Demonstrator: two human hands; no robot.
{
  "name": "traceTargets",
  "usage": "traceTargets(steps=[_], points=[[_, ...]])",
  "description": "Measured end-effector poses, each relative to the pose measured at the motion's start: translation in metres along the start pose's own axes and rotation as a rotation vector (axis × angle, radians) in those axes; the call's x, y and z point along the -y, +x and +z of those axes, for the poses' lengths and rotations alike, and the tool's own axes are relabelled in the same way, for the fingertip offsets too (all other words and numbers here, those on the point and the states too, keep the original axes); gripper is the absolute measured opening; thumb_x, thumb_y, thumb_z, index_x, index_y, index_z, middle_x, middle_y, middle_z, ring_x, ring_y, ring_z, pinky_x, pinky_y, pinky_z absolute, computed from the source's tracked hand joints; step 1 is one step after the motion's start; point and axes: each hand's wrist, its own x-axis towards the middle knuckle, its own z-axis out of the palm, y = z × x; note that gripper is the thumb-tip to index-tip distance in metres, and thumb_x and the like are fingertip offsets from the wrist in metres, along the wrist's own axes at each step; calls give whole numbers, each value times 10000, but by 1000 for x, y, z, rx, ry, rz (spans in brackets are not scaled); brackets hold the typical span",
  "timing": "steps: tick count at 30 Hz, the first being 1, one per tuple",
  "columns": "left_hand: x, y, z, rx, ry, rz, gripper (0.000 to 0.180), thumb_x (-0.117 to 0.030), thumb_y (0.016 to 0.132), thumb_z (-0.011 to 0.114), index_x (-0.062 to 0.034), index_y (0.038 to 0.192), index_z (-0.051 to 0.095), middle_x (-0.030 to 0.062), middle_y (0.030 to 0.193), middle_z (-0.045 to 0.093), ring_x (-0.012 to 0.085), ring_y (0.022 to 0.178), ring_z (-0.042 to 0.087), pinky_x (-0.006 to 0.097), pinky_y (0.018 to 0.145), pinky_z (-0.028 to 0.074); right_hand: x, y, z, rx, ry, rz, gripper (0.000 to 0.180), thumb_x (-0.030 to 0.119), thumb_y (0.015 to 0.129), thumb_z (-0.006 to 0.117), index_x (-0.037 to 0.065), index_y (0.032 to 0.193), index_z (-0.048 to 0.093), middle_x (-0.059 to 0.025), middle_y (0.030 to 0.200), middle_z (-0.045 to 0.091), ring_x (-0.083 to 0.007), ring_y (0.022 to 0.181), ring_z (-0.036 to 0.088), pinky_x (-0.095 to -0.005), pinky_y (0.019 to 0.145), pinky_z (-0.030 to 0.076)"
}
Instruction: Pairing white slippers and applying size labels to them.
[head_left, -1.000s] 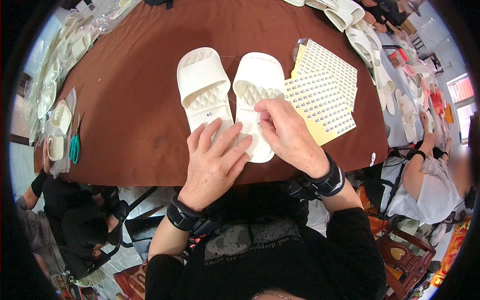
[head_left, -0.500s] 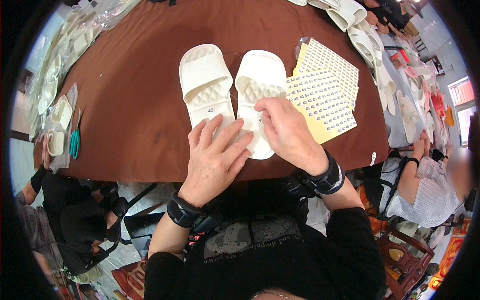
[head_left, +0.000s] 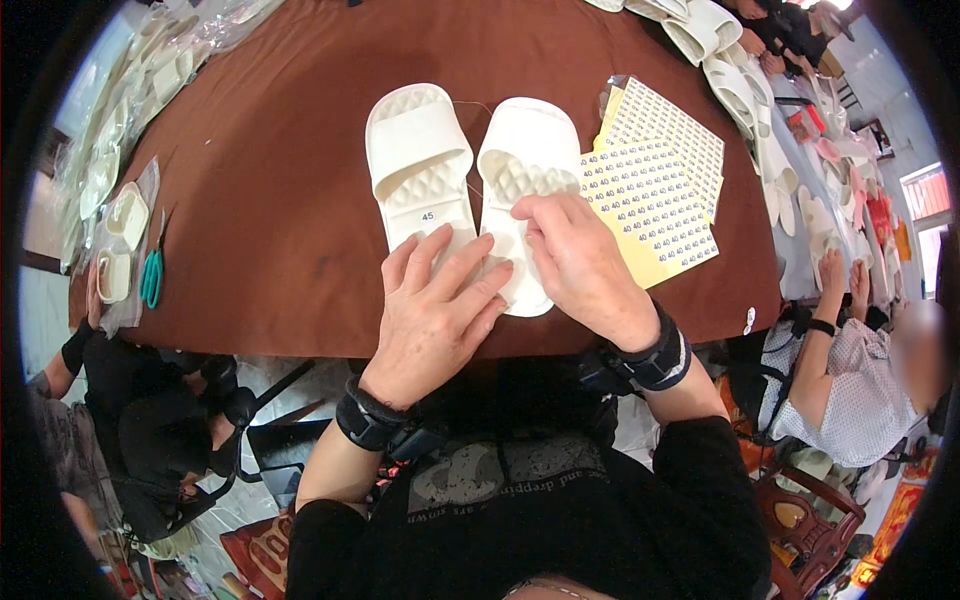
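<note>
So there's a white left slide (head_left: 418,150) in the upper middle of the frame, small round label (head_left: 428,217) on its insole, and a white right slide (head_left: 527,145) just beside it, both on a brown tablecloth (head_left: 285,220). The left hand (head_left: 437,305) has its fingers spread over the left slide's heel end, reaching toward the other one. The right hand (head_left: 585,262) is curled over the right slide's footbed, thumb and index close together, but I honestly can't tell if anything's pinched in there. Biggest risk imo is a label going on crooked or creased, since those fingertips hide the spot. A mix-up could happen too (the mark on the left slide's label doesn't match the ones on the front sticker sheet (head_left: 655,250), right of center). That sheet is close enough that a careless knuckle might shove it, and uneven pressure from the left hand could make the slides skid on the cloth. As for containers, a clear plastic bag (head_left: 149,185) at the left of the frame has what look like white slides (head_left: 127,218) in it; teal-handled scissors (head_left: 151,280) lie just beside, so a snagged blade might tear it. More clear bags (head_left: 228,35) with white footwear are heaped in the upper left, too warped to count.
</note>
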Motion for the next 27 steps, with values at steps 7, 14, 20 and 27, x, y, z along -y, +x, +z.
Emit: traceTargets(steps=[7,14,20,27], points=[[0,-1,-2,-1,18,-8,359,-177,770,742,-163,1125,687,29,1288,589,322,1229,477,481,1042,329,2,-1,0,40,-47,-30,226,-53,815,523,11,1032,535,-187,899,578,-373,868,562,-431,760,448],[-1,1,-1,-8,-3,7,362,-162,763,746,-158,1120,688,26,1268,598,318,1224,483,479,1038,333,3,-5,-11,-70,294,175,202,-59,856,547,9,1046,559,-158,930,594,-305,864,604,-373,773,489],[1,-2,0,-20,12,1,367,-154,751,753,-171,1112,691,20,1270,599,315,1221,488,478,1031,340,-4,-16,-54,-160,457,267,199,-63,884,559,4,1072,560,-19,892,561,-87,833,534,-245,775,459],[0,-1,0,-5,20,-9,380,-143,754,743,-173,1128,681,18,1288,590,317,1228,483,479,1031,339,-22,-49,-83,-60,328,365,204,-69,875,541,13,1060,565,-25,869,565,-104,815,532,-242,773,454]])
